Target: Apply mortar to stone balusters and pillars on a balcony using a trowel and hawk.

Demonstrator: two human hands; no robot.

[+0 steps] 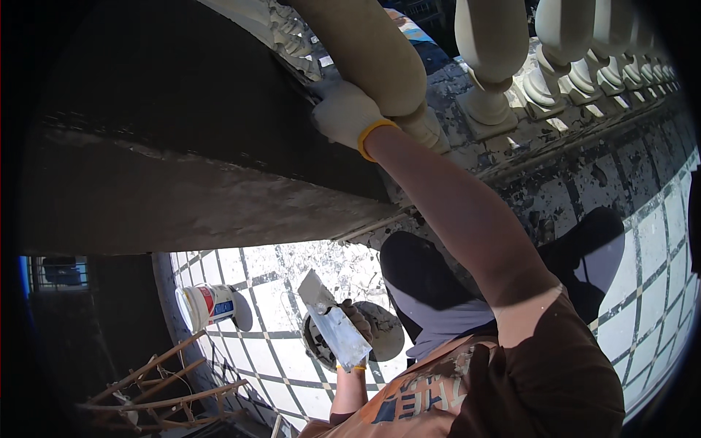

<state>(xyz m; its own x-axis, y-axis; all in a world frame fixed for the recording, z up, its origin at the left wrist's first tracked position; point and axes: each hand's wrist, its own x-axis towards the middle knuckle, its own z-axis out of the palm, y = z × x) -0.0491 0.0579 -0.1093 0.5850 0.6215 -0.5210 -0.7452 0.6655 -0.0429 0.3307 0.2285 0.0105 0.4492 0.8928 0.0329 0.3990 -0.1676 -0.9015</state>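
My left hand (356, 321), in a soiled glove with a yellow cuff, is closed on a plastering trowel (340, 334) with a flat, pale, rectangular metal blade. A grey, angular flat piece (315, 290) shows at the blade's far end; I cannot tell whether it is a separate tool. Below the trowel stands a dark round bucket (314, 350), partly covered by it. Higher up, my right hand (347, 113), in a white knit glove, is closed at the edge of the dark plastered wall (241, 139), beside a thick stone baluster (376, 55). Whatever its fingers hold is hidden.
A row of pale balusters (493, 44) runs along a stained ledge (526, 146) to the right. A white bucket (208, 305) stands on the tiled floor (270, 306) at left. Wooden slats (168, 394) lean at the lower left. My bent knees are close to the ledge.
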